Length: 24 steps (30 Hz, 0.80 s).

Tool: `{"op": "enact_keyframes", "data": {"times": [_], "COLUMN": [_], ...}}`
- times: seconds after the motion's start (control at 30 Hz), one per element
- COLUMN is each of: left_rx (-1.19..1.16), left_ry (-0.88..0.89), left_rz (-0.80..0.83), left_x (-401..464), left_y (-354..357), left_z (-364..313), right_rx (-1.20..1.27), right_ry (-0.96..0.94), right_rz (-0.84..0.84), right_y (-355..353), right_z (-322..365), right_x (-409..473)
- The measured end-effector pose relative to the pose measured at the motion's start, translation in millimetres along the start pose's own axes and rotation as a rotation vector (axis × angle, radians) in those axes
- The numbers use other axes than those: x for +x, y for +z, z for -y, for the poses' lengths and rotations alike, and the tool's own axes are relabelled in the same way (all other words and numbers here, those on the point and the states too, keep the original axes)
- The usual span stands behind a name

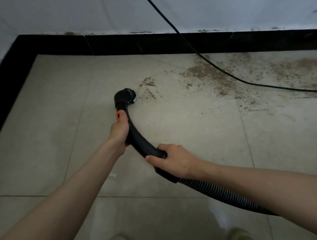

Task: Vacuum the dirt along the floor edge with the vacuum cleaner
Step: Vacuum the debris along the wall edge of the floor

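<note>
Wand: curved smooth black plastic vacuum wand (136, 138), brush nozzle (127, 96) on the grey tiled floor (60, 107).
Grip: left hand (119, 130) and right hand (172, 159) both wrapped around it.
Dirt: gritty brown dirt (206, 72) near the black skirting (149, 43).
Obstacle: thin black cord (196, 49) crossing the dirt.
Hose: ribbed black hose (223, 193) passes under the right forearm.

No readable text, labels, brands, numbers or signs anywhere in the head view.
</note>
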<state>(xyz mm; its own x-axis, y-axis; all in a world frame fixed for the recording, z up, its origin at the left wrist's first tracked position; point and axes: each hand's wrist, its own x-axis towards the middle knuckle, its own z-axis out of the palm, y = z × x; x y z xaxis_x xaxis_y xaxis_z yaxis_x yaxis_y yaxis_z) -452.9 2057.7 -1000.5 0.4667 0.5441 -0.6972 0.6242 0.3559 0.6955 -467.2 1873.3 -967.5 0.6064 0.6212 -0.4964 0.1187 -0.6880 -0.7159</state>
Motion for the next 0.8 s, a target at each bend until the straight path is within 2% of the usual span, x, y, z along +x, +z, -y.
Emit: {"op": "enact_keyframes", "data": {"times": [0.8], "left_rx": [0.206], "left_ry": [0.137], "left_rz": [0.24], "left_x": [13], "left_y": [95], "left_z": [-70], "right_rx": [0.24], "right_ry": [0.129], "right_rz": [-0.271], "right_y": [-66], "right_z": [-14], "right_x": [52]}}
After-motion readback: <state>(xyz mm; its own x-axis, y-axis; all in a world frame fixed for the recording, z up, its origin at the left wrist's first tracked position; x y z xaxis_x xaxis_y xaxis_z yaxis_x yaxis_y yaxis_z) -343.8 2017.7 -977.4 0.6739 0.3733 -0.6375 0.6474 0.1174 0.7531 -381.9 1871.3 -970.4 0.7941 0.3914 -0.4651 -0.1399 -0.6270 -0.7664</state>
